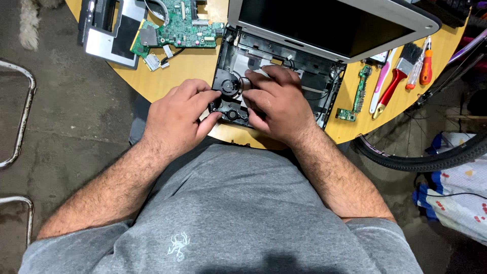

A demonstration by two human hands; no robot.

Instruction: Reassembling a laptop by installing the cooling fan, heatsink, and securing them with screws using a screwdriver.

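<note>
The head view looked straight down at your round wooden table. Far left lay a grey cover panel, and just beside it the green motherboard, out of the case. Your left hand sat at the near left corner of the opened laptop base, fingers curled narrow and thumb pinching the black cooling fan. Your right hand lay flat over the chassis just beside it, fingers spread and pressing down; whether it gripped anything, I could not tell. Right of the base lay a small green board, then a red-handled brush and a screwdriver. It looked like you were working the fan in its seat, a step calling for a steady base and gentle fingertip pressure.
</note>
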